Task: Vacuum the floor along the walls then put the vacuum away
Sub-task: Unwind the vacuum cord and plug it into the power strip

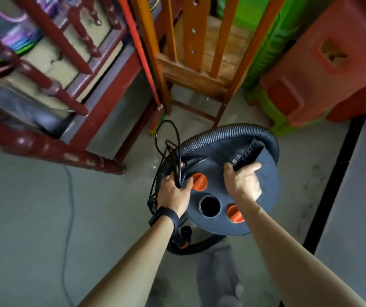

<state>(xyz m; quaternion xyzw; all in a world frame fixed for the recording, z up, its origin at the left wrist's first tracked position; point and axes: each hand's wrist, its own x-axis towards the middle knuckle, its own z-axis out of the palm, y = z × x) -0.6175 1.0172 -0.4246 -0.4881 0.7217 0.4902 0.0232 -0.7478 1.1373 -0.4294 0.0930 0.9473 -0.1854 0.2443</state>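
Observation:
A round black canister vacuum point(217, 191) with orange knobs and an open round port on its lid stands on the grey floor just in front of me. Its ribbed black hose point(228, 131) curves around the far rim of the lid. My left hand point(174, 191) grips a bundle of looped black power cord point(166, 138) together with the hose at the lid's left edge. My right hand point(243, 180) holds the ribbed black carry handle point(249, 152) on top of the lid.
A dark red wooden chair point(71, 89) stands to the left, an orange wooden chair point(195, 69) straight ahead. Stacked green and red plastic stools point(324, 69) fill the right. A thin cable point(68, 207) trails over the floor at left. A black strip point(337, 173) runs along the floor at right.

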